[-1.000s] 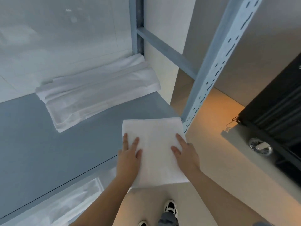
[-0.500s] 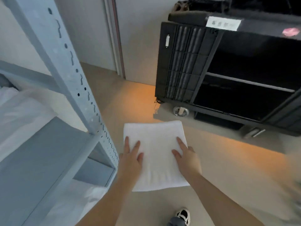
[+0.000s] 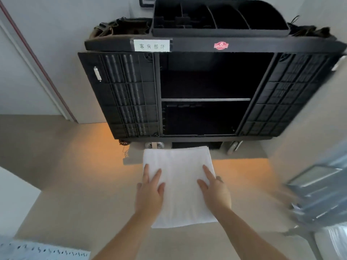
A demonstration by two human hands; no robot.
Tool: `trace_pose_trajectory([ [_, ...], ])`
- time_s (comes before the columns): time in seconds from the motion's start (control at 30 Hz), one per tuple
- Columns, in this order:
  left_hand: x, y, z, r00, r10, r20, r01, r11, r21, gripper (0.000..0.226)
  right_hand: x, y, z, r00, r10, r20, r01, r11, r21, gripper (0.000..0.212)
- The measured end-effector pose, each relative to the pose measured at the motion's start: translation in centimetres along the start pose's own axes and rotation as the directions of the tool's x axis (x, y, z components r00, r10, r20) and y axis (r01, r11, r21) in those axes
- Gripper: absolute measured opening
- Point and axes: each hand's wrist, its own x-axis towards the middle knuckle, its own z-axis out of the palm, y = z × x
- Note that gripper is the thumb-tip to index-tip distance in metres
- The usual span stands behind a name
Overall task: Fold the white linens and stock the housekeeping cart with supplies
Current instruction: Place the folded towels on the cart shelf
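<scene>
Folded white linen (image 3: 178,184) sits just near of the cart (image 3: 206,94), your left hand (image 3: 149,192) and right hand (image 3: 216,192) gripping its side edges; soft, light, floppy, so support underneath.

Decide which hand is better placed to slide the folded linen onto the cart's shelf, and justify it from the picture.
Neither clearly: the left hand and right hand hold opposite sides of the folded linen evenly, centred before the cart opening. The left seems marginally better, sitting nearer the open middle shelf; using both looks safest.
</scene>
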Motion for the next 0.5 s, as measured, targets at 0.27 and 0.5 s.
trace_pose_trajectory([
  [0.27,10.7,6.9,5.0,0.995,0.098,0.016,-0.097,0.995,-0.015,0.045,10.5,3.1,-4.0,0.994,0.087,-0.072,-0.085,0.996,0.029,0.053],
  [0.5,24.1,10.8,9.0,0.985,0.169,0.037,-0.167,0.984,-0.06,0.045,23.9,3.0,-5.9,0.987,0.111,-0.12,-0.11,0.994,0.015,0.053],
])
